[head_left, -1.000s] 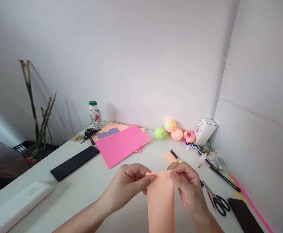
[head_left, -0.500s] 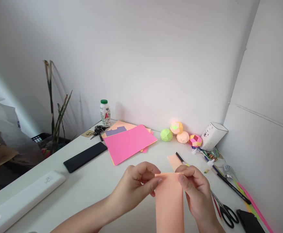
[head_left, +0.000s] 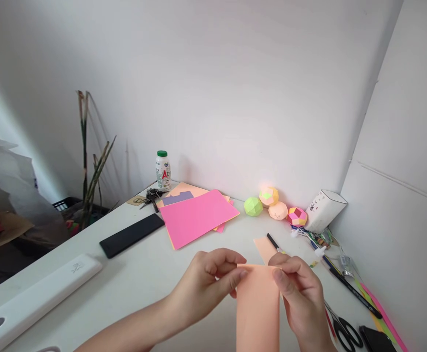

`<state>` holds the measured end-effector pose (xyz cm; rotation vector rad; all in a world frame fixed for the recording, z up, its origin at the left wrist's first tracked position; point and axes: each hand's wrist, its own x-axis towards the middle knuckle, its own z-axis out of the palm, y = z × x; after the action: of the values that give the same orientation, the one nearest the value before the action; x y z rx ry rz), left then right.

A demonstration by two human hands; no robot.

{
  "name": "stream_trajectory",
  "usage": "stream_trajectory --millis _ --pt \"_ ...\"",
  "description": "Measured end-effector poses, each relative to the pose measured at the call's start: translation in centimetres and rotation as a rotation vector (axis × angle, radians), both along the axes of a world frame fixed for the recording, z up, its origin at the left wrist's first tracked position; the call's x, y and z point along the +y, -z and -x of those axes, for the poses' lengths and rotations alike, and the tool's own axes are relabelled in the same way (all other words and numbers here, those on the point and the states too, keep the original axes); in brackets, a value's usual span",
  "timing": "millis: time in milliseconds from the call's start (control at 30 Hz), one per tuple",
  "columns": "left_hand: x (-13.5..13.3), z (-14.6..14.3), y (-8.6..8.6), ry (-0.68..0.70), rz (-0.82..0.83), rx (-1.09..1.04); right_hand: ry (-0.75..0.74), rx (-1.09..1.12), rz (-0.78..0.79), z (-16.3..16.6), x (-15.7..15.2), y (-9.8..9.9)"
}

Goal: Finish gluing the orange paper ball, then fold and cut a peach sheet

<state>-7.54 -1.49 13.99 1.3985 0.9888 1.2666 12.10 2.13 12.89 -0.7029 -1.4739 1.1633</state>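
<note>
I hold a long strip of peach paper (head_left: 258,313) upright over the white table (head_left: 143,278). My left hand (head_left: 208,283) pinches its top left corner between thumb and fingers. My right hand (head_left: 301,300) pinches the top right corner the same way. The strip's far end is folded or curled toward me between the two pinches. Just behind my right hand lie a smaller peach piece (head_left: 264,247) and a black pen (head_left: 273,242).
A stack of pink and orange sheets (head_left: 197,217) lies at mid-table, with a black flat case (head_left: 132,235), keys (head_left: 151,195) and a small bottle (head_left: 162,170) to the left. Several paper balls (head_left: 276,208) and a white box (head_left: 323,210) stand at the wall. Scissors (head_left: 345,332) lie at right.
The view has swung left, so everything sits further right in frame. My hands keep the same pinch on the strip's top edge.
</note>
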Motion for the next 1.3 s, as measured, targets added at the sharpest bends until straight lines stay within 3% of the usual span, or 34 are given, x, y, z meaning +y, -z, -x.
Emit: stream_trajectory --millis 933,1300 --pt "-0.2 0.5 0.2 0.01 -0.17 0.168 -0.041 0.008 -0.05 0.0 -0.1 -0.5" --pt "-0.1 1.0 0.6 -0.073 -0.405 0.317 -0.125 0.07 -0.094 0.2 -0.3 -0.8"
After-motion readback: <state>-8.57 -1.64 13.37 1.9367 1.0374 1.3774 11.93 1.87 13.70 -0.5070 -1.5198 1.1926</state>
